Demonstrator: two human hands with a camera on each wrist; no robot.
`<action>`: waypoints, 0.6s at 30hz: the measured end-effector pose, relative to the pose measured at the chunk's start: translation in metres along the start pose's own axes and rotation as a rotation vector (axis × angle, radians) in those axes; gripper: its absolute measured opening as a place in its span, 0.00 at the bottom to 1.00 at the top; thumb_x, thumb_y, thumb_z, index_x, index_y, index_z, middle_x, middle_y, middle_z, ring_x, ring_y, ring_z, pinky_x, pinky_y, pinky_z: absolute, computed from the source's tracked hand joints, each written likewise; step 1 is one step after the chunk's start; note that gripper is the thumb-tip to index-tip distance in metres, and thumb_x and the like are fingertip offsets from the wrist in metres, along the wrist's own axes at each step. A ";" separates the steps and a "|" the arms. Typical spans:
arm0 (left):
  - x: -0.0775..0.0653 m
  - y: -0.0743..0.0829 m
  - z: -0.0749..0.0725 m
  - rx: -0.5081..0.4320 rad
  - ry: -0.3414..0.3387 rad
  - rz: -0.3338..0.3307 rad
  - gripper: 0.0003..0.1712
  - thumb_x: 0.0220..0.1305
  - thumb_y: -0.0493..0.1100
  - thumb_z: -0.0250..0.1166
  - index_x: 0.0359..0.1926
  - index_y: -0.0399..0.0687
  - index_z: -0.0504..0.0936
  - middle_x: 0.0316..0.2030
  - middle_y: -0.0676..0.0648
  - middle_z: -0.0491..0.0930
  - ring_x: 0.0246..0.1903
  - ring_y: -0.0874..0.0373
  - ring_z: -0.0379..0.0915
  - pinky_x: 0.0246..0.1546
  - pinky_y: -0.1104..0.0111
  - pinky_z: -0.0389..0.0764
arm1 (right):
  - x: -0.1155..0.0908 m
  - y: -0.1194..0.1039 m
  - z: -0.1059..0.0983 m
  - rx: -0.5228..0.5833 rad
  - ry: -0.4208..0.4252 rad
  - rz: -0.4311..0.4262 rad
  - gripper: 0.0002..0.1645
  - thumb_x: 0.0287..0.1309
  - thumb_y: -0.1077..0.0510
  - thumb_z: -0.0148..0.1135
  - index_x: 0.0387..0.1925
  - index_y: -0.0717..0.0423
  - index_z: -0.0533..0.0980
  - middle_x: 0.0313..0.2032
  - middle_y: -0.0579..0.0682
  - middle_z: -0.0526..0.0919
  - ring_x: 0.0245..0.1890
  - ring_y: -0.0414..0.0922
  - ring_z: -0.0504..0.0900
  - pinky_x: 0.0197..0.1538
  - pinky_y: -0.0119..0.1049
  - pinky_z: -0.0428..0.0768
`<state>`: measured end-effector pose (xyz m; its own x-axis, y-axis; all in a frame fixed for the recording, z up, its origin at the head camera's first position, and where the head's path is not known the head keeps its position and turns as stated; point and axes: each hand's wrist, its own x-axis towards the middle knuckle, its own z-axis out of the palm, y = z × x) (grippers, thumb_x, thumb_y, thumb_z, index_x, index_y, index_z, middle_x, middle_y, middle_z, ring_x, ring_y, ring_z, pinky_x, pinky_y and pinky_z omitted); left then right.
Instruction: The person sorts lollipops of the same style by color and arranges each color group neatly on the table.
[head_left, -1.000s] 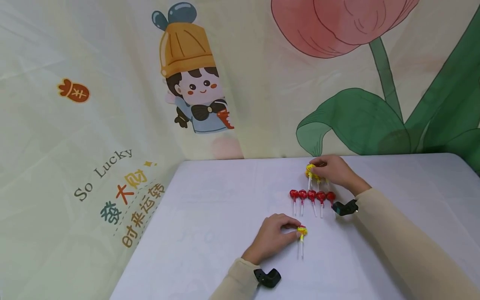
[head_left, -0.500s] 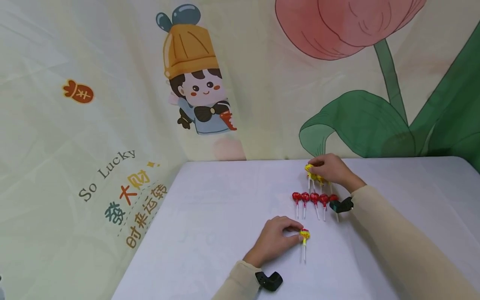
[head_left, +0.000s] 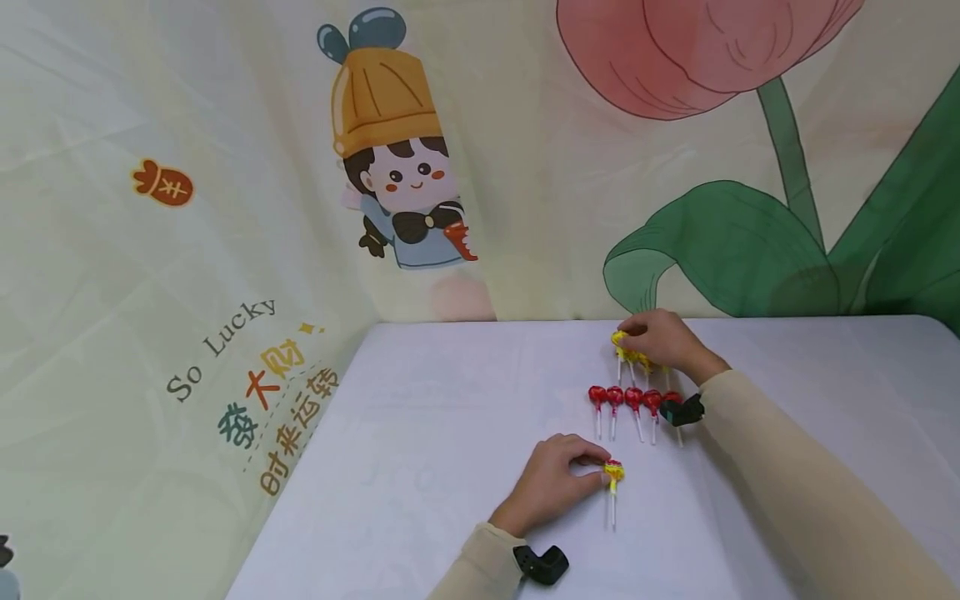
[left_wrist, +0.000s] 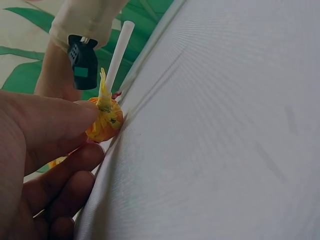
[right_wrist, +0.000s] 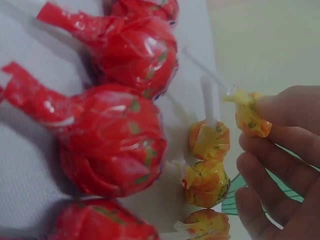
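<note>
My left hand (head_left: 551, 482) pinches a yellow-wrapped lollipop (head_left: 614, 473) by its head near the front of the table; in the left wrist view the lollipop (left_wrist: 106, 120) sits between thumb and forefinger, stick upward. Farther back, my right hand (head_left: 666, 340) holds another yellow lollipop (right_wrist: 251, 116) between thumb and fingers, as the right wrist view shows. Beside and below it, several yellow lollipops (right_wrist: 207, 185) lie in a row, partly covered by the hand in the head view. In front of them runs a row of red lollipops (head_left: 633, 398), sticks toward me.
The table (head_left: 420, 433) has a white cover. Behind it hangs a printed cloth (head_left: 540, 208) with a cartoon child and a large flower. A black wrist camera (head_left: 682, 410) on the right sleeve overlaps the rightmost red lollipop.
The head view has shifted slightly, so everything sits a little farther right. Both hands keep their lollipops in nearly the same places over the table.
</note>
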<state>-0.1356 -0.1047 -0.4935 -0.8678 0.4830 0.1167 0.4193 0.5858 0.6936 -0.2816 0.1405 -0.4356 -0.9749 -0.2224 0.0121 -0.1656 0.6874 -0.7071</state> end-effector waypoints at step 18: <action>0.001 -0.003 0.000 0.007 -0.010 0.005 0.11 0.64 0.51 0.71 0.48 0.65 0.87 0.41 0.69 0.80 0.44 0.72 0.71 0.48 0.70 0.73 | 0.008 0.004 0.006 -0.010 -0.019 -0.006 0.22 0.68 0.54 0.62 0.59 0.60 0.78 0.53 0.59 0.81 0.47 0.54 0.77 0.50 0.45 0.82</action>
<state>-0.1373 -0.1061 -0.4954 -0.8627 0.4930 0.1130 0.4258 0.5874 0.6883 -0.2892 0.1376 -0.4425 -0.9710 -0.2392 0.0031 -0.1730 0.6931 -0.6997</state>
